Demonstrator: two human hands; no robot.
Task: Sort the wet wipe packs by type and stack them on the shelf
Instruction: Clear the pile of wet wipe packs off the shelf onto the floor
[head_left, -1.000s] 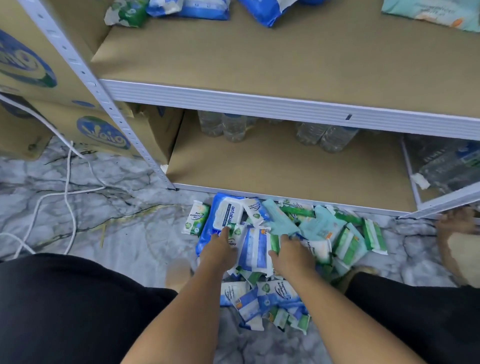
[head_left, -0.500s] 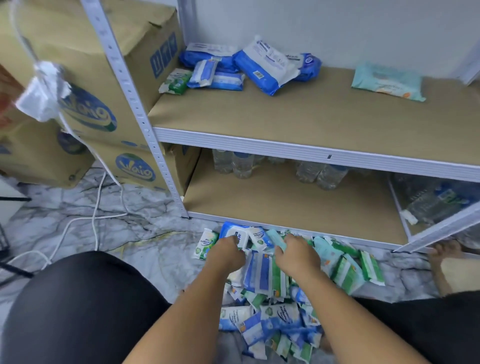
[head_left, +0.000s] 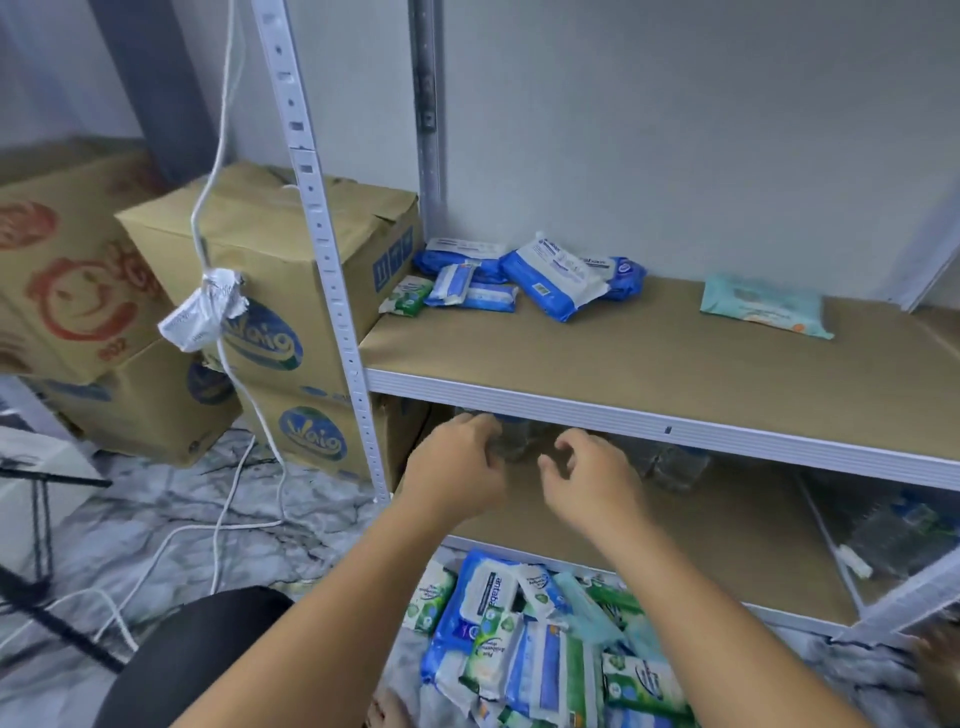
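**Two raised hands between a floor pile of wipes and a partly filled shelf**

The left hand (head_left: 457, 467) hangs in the air with its back to the camera and its fingers curled inward. The palm is hidden, so I cannot tell whether it holds anything. Just beside it, the right hand (head_left: 592, 480) is loosely curled, fingers apart, with nothing between them. Both hover in front of the lower shelf (head_left: 701, 530), just under the metal front rim of the shelf (head_left: 675, 423) above.

Beneath the forearms, the pile of wet wipe packs (head_left: 519, 639) lies on the marble floor (head_left: 182, 519), with blue, green and teal wrappers mixed together and unsorted.

On the shelf, blue packs (head_left: 550, 280) are heaped loosely in the back left corner. A small green pack (head_left: 408, 296) lies just beside them at the left edge. A single teal pack (head_left: 763, 306) lies well apart to the right. That gap probably keeps the types separate.

The front of the board and the stretch between the groups are bare, leaving room to set packs down. The rim juts toward the hands, so a rising hand has to clear it.

Water bottles (head_left: 670, 462) stand at the back of the lower shelf. To the left, a steel post (head_left: 332, 270) marks the shelf's end, with cardboard boxes (head_left: 270, 249) stacked just behind it and a white cable (head_left: 218, 130) hanging in front of them.
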